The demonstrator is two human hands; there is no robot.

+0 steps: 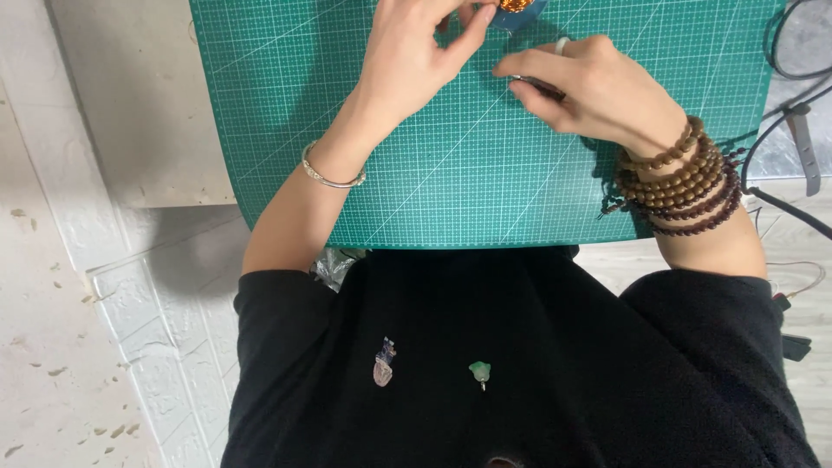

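Both hands work at the far edge of the green cutting mat (468, 165). The left hand (407, 61) pinches its fingertips at a small blue dish (520, 12) of orange bits, which is cut off by the frame. The right hand (598, 87), just beside the dish, grips a thin metal tool (537, 84). Nothing finished lies on the mat, so the work looks barely started.

A green cutting mat (485, 165) with a white grid covers the table. Black cables (793, 113) trail along its right edge (one runs off toward the corner). A white brick-patterned surface (104, 347) fills the left side.
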